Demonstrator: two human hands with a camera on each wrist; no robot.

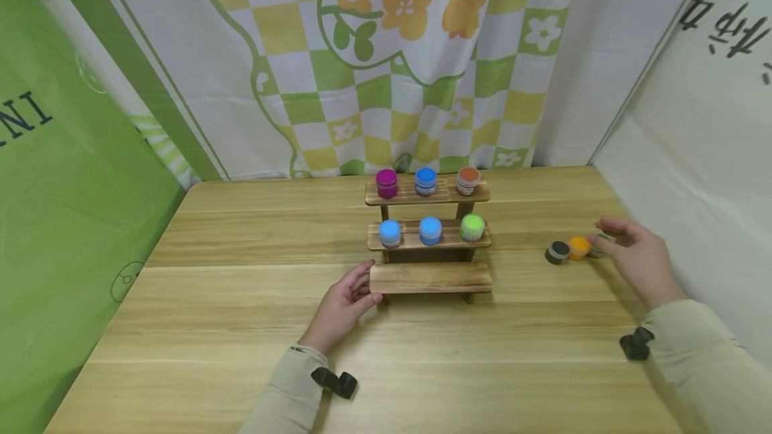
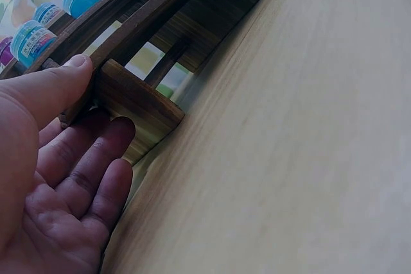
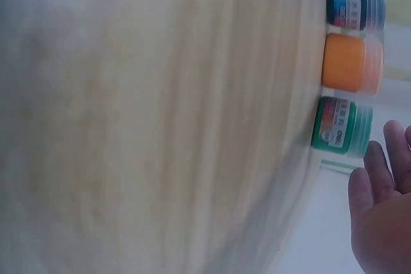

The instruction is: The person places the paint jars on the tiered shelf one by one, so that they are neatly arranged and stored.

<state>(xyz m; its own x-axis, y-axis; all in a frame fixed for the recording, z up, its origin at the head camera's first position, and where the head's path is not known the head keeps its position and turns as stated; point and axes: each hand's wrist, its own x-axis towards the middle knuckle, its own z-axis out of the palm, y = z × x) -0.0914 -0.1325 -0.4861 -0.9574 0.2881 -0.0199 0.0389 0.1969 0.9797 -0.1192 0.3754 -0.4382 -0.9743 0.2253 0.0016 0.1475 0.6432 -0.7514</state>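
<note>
- Your left hand (image 1: 340, 313) grips the left end of the stand (image 1: 431, 277) at its bottom shelf; a light hold avoids jolting the shelved jars (image 1: 430, 231).
- Your right hand (image 1: 645, 260) is unclenched, fingers beside the green jar (image 3: 340, 126); contact cannot be confirmed. Pinch its sides squarely, without nudging the adjacent orange jar (image 1: 579, 247).
- Green jar: on the table (image 1: 241, 327), right of the stand; upright, lid up, axis vertical.
- Stand: long axis left to right, shelves climbing away from you.

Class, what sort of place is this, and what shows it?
Probably a curtained-off tabletop workspace: patterned fabric hangs behind a wood-grain table holding a tiered stand with small jars.
</note>
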